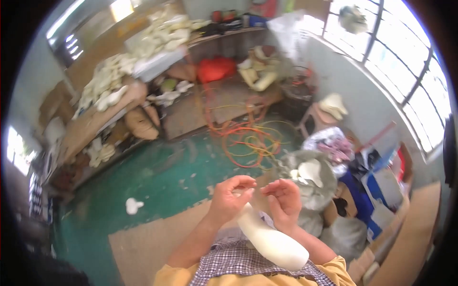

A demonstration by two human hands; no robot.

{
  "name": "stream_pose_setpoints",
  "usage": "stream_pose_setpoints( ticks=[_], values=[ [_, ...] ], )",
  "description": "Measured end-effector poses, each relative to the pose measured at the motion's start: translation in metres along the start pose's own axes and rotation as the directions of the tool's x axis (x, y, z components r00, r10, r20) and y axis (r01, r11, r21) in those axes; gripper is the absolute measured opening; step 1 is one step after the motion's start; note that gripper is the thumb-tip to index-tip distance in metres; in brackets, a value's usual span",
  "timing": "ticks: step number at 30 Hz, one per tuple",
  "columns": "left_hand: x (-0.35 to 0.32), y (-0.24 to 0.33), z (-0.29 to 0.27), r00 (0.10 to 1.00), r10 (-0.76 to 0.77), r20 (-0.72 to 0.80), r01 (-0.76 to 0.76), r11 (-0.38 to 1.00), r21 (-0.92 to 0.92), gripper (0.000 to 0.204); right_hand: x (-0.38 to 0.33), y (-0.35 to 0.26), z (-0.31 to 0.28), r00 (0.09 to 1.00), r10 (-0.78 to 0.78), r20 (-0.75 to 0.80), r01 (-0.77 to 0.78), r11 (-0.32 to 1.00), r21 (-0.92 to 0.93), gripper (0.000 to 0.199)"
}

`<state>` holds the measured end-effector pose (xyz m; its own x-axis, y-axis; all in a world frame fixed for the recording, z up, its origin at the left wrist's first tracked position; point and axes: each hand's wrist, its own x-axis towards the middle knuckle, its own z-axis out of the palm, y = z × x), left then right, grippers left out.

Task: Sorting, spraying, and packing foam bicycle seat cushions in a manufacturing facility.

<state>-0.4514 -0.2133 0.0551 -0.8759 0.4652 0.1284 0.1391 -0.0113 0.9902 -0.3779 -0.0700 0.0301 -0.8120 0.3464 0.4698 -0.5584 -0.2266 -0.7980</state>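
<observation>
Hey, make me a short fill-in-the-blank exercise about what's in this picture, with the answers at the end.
1. The upper end of the long, smooth, cream-white piece is nearer the person's ____ hand.
2. The tangled orange and yellow hoses lie on a ____ floor.
3. The large, bright, barred window is on the picture's ____ side.
4. The person's cloth sleeves are ____.

Missing words: left; green; right; yellow.

The far end of the white piece is partly hidden by the left hand, obscuring the grip. The yellow shirt is cut off at the near edge. Far left, the pale heap blurs, its separate items indistinct.
</observation>
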Motion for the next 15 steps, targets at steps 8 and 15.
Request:
stream_pose_setpoints(
  ticks=[8,15],
  values=[
    [0.11,-0.011,-0.053,0.965,-0.044,-0.258,0.109,0.964,0.242,0.016,0.135,0.105,0.017,0.974,-0.082,0.21,0.071,0.996,0.06,0.046],
    [0.198,-0.009,-0.101,0.886,0.279,-0.372,-0.022,0.824,0.566,0.014,0.239,0.167,0.036,0.868,-0.25,0.429,0.297,0.954,-0.046,0.047]
  ],
)
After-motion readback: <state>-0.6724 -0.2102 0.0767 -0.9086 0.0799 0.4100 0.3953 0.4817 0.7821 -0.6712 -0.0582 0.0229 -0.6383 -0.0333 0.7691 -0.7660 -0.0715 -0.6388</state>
